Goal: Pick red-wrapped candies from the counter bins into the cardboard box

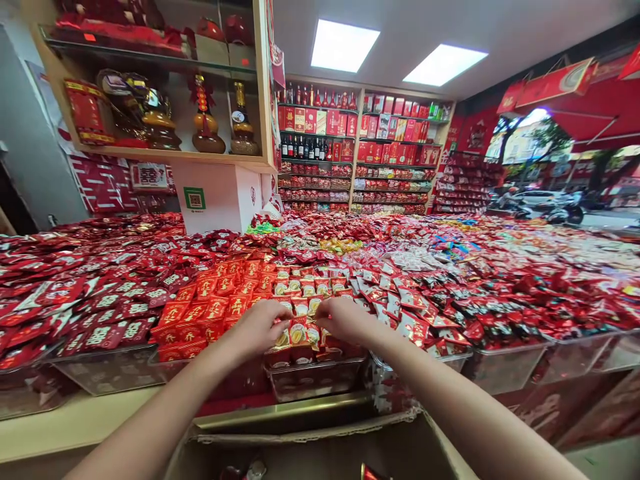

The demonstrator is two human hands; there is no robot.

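Observation:
My left hand (263, 327) and my right hand (346, 321) reach over a clear plastic bin filled with rows of small red and cream candy packets. Between them is a candy packet (299, 333) with a round yellowish picture. The fingers of both hands are bent in at its two sides, and my left thumb points toward it. My right fingertips are partly hidden. Below the hands shows the front wall of the clear bin (317, 381). Orange-red packets with gold characters (217, 310) lie just left of my left hand.
An open cardboard box (310, 450) with a few wrapped pieces inside stands below the bins. Dark red packets (127, 313) fill bins on the left, red and white packets (400, 293) on the right. A wooden display cabinet (267, 100) overhangs the left side; stocked shelves (360, 153) line the back.

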